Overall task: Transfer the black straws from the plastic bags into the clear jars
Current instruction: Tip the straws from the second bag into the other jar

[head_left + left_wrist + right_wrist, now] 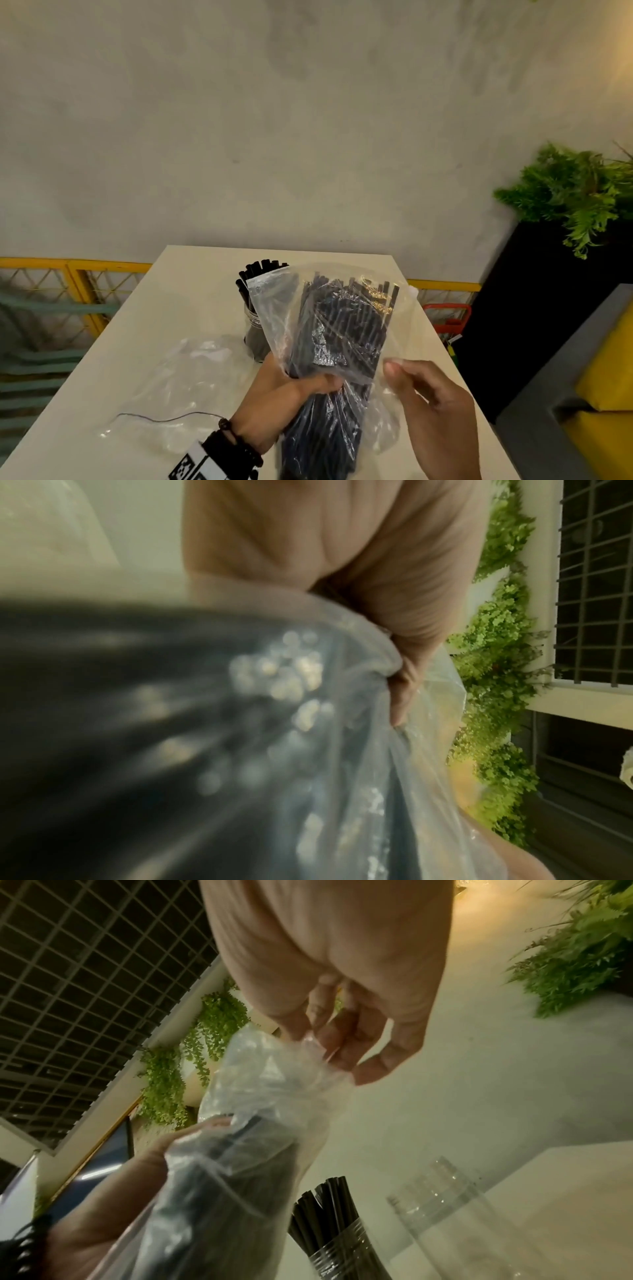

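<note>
A clear plastic bag [342, 329] full of black straws [346, 318] is held upright over the white table [191, 291]. My left hand [301, 387] grips it round the middle, with the thumb across the front. From the wrist, that hand [400, 669] presses into blurred plastic [359, 723]. My right hand [397, 371] pinches the bag's loose right edge, and its fingertips [335, 1050] close on crumpled plastic [267, 1074]. Behind the bag stands a clear jar [255, 332] filled with black straws [329, 1202]. Next to it stands an empty clear jar [462, 1204].
An empty plastic bag [178, 377] and a thin wire tie [164, 418] lie on the table's left part. A black planter [534, 308] with a green plant [579, 192] stands to the right. A yellow railing [78, 270] runs behind, under a grey wall.
</note>
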A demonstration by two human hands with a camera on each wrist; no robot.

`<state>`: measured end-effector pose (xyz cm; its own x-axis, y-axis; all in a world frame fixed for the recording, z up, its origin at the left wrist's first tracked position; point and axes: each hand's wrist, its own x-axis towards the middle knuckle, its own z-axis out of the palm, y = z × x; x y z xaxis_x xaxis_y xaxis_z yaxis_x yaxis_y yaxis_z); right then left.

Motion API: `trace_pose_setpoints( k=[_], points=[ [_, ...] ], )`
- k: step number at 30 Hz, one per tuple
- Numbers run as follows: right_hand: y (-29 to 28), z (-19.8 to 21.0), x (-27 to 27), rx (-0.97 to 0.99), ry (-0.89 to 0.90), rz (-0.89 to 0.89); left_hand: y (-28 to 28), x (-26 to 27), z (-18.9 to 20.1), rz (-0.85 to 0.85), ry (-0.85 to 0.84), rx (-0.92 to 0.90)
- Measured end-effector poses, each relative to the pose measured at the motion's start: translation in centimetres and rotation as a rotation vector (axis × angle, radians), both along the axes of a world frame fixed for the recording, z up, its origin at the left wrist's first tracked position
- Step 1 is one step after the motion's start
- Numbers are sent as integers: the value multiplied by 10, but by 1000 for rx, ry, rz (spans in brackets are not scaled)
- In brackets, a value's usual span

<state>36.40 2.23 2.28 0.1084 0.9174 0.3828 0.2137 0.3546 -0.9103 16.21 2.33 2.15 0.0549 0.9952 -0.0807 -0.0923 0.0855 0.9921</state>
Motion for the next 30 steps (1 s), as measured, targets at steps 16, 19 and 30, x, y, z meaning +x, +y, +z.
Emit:
trace_pose_setpoints(
  k=[16,19,30],
  points=[
    [-22,-7,3,-10,54,179,-7,4,7,-34,-45,64],
    [-17,-9,5,-81,-52,207,-10,6,6,-38,-32,88],
    [-25,-7,9,286,-241,124,-11,10,13,-50,-98,179]
  ],
)
